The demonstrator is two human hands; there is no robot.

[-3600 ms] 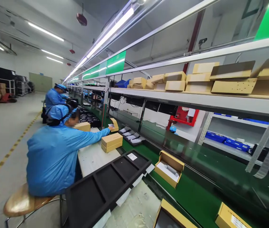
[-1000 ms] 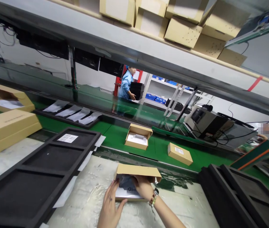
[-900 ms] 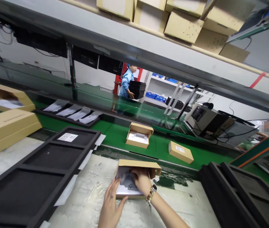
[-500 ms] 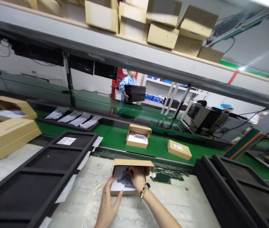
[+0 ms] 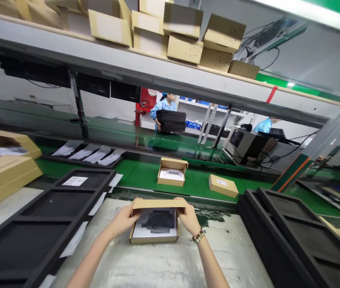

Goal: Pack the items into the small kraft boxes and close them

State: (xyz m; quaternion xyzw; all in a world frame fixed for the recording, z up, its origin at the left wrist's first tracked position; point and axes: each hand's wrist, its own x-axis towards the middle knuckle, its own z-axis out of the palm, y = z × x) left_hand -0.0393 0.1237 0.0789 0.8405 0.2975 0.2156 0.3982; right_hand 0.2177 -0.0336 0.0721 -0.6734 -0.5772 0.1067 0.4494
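An open cardboard box lies on the plastic-covered worktable in front of me. Inside it a dark part rests on a white insert. My left hand grips the box's left side near the raised lid flap. My right hand, with a bead bracelet on the wrist, grips the right side at the flap's corner. Both hands have fingers curled round the cardboard.
Black foam trays lie at the left and right. On the green conveyor sit an open box and a closed box. Stacked boxes lie far left. Cartons fill the overhead shelf. A person carries black trays beyond.
The view swung from a seated co-worker to my own worktable. My hands left the inside of the box and moved to its two sides at the lid flap. The person beyond picked up trays.
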